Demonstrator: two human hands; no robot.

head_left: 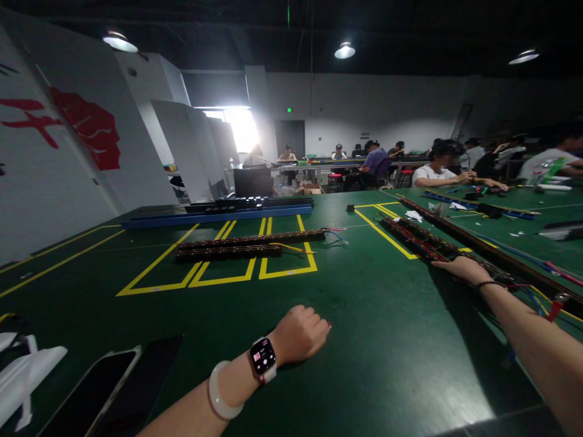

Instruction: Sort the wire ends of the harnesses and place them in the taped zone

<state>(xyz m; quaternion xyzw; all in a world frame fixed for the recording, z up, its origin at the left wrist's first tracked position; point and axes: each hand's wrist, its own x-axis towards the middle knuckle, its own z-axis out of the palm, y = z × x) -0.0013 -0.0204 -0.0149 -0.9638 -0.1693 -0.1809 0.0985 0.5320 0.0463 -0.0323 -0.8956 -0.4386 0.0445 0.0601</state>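
Note:
Above the green table, my left hand (303,334) is closed in a fist, with a watch and a pale bangle on that arm. A tiny red spot shows at its fingertips; what it holds, if anything, is hidden. Over on the right, my right hand (462,271) grips a long dark strip with wires (407,235), its thumb on the near side and the other fingers mostly out of sight. Red wires run along that strip. Two shorter dark strips with coloured wire ends (246,244) lie inside yellow tape outlines at mid-table.
Blue and black long rails (218,213) lie along the far left edge. A phone (98,388), a dark flat panel and white wrapping (31,379) are at near left. Another long dark strip (483,243) lies beyond my right hand. A co-worker (439,170) sits across the table.

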